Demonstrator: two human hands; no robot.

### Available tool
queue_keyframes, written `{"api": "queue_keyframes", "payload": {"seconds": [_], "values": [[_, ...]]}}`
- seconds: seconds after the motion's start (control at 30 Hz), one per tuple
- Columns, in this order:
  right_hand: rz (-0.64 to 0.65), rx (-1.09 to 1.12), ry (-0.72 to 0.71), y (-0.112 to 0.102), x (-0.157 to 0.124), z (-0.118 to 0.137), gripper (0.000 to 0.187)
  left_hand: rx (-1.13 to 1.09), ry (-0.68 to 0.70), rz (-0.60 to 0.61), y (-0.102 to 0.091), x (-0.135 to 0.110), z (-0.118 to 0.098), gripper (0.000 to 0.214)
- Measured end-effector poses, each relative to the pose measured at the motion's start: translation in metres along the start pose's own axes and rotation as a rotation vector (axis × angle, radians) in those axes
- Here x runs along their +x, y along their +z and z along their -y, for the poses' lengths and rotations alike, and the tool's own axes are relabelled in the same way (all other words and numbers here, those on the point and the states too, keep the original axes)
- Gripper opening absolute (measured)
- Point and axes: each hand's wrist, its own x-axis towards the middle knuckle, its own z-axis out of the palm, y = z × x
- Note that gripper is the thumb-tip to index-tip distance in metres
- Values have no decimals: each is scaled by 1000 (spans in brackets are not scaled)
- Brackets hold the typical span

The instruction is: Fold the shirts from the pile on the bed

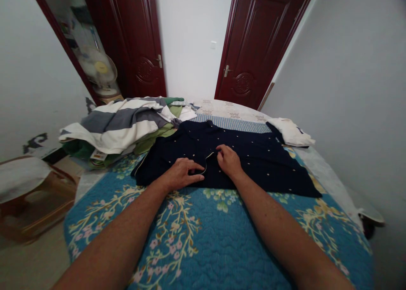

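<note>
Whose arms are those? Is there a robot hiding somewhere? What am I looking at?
No robot here! A person is working with a bare left hand and right hand. The picture comes from a camera worn on that person's head, looking forward and down. On a blue flowered cloth lies a dark garment with tiny light dots. Both hands touch it beside its pale-edged opening; whether the fingers are pinching it is hard to tell. A heap of clothes lies on the left, and a white cloth on the right.
</note>
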Motion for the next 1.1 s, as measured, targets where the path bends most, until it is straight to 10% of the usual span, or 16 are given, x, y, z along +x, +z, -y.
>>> {"api": "queue_keyframes", "payload": {"seconds": [0.2, 0.73, 0.97, 1.1], "values": [[67, 29, -162, 5, -3, 8, 34, -12, 22, 13, 0, -1, 4, 44], [137, -181, -14, -4, -4, 17, 20, -121, 11, 163, -5, -3, 5, 41], [110, -156, -18, -1, -2, 11, 20, -59, -125, -312, -7, -1, 7, 31], [-99, -22, -220, -6, -7, 15, 24, 201, -139, -290, 1, -3, 21, 36]]}}
